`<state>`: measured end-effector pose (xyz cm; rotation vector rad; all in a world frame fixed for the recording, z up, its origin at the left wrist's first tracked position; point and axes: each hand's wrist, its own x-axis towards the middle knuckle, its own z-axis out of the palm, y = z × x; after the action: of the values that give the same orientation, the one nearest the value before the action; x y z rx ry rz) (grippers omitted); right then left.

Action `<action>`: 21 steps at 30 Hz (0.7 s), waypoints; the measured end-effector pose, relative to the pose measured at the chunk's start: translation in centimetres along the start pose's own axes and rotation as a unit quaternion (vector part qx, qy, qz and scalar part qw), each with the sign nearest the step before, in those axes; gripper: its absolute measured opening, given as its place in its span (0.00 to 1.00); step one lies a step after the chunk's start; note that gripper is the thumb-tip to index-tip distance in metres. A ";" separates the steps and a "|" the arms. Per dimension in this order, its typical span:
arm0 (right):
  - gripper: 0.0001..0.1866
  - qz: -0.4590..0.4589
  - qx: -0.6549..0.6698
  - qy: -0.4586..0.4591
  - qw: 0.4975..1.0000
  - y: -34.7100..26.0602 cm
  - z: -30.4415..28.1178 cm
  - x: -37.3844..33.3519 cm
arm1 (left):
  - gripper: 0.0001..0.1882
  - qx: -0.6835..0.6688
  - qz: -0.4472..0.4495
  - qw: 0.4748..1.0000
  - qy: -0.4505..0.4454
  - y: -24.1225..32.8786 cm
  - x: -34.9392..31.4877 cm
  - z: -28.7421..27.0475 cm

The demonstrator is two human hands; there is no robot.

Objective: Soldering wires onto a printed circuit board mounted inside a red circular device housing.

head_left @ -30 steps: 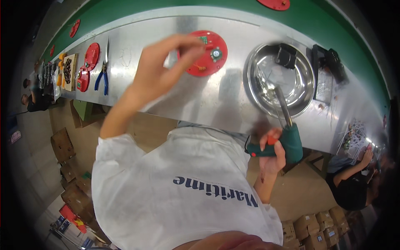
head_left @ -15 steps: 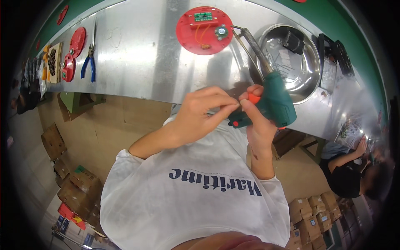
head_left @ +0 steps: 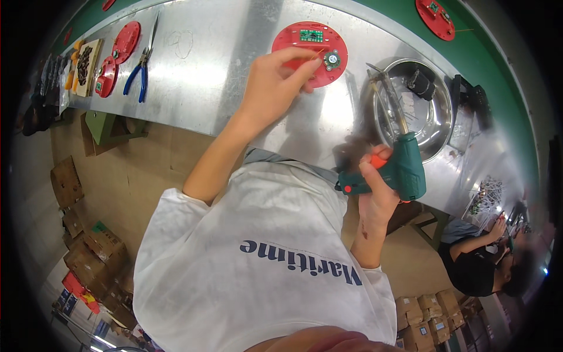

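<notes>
My right hand (head_left: 378, 196) is wrapped round the grip of a green soldering gun (head_left: 409, 170) with an orange trigger. Its long metal tip points away from me, over the rim of a steel bowl (head_left: 444, 138). Over a round red plastic disc (head_left: 285, 42), my left hand (head_left: 272, 88) has thumb and forefinger pinched together at a thin orange wire (head_left: 320, 52). The disc carries a small green circuit board (head_left: 311, 36) and a round metal-centred part (head_left: 332, 60). My left fingers cover the disc's near left part.
Inside the bowl lie a black mesh piece (head_left: 421, 85) and thin metal bits. Blue-handled pliers (head_left: 138, 76) lie left, beside smaller red discs (head_left: 125, 42) and a wooden block (head_left: 89, 66). Another red disc (head_left: 435, 19) sits far right. A person (head_left: 478, 264) works at the right.
My left hand has moved from beside my right hand, forward onto the red disc. The soldering gun has shifted slightly nearer me, its tip now away from the disc.
</notes>
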<state>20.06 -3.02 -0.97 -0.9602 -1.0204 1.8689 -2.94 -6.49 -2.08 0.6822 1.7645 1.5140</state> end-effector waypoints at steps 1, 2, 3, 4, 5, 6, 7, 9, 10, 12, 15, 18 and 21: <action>0.21 -0.008 -0.008 -0.006 1.000 0.0 -0.1 -0.1 | 0.12 -0.002 0.000 1.000 0.001 0.0 0.2 0.0; 0.21 -0.006 -0.011 -0.006 1.000 0.1 -0.3 -0.2 | 0.12 -0.006 0.012 1.000 -0.012 -0.1 0.3 -0.2; 0.23 -0.010 -0.027 -0.016 0.999 0.3 -0.6 -0.3 | 0.11 -0.009 0.023 0.999 -0.026 -0.1 0.1 -0.3; 0.24 -0.014 -0.042 -0.022 0.999 0.5 -0.8 -0.6 | 0.11 -0.010 0.019 0.999 -0.028 -0.1 -0.2 -0.5; 0.24 -0.010 -0.043 -0.018 0.999 0.6 -0.8 -0.7 | 0.10 0.027 0.023 0.998 -0.044 0.0 -0.9 -0.7; 0.24 -0.007 -0.045 -0.025 0.999 0.8 -0.7 -0.6 | 0.09 0.064 0.025 0.996 -0.059 0.3 -1.6 -1.0; 0.24 -0.001 -0.048 -0.031 0.998 1.0 -0.5 -0.6 | 0.09 0.064 0.017 0.996 -0.062 0.6 -2.6 -1.2; 0.23 0.023 -0.045 -0.036 0.998 1.2 0.6 -0.7 | 0.08 0.118 0.029 0.987 -0.102 1.3 -4.7 -1.6; 0.23 0.042 -0.042 -0.049 0.997 1.3 1.1 -0.8 | 0.07 0.146 0.027 0.981 -0.123 1.3 -5.7 -2.0; 0.22 0.067 -0.054 -0.068 0.994 1.1 2.3 -0.6 | 0.07 0.150 0.053 0.976 -0.148 0.7 -7.3 -2.3; 0.21 0.080 -0.068 -0.104 0.989 2.1 3.3 -0.5 | 0.06 0.177 0.121 0.962 -0.172 0.2 -8.6 -2.4; 0.19 0.053 -0.116 -0.123 0.984 2.2 3.9 -0.2 | 0.05 0.204 0.112 0.956 -0.178 0.5 -9.0 -2.5; 0.19 0.038 -0.121 -0.111 0.986 2.5 4.2 -0.4 | 0.06 0.214 0.128 0.953 -0.175 0.2 -9.3 -2.6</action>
<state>15.83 -5.56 -1.46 -0.9541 -1.3872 1.9785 0.70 -15.17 -0.12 1.3541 1.7833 1.0772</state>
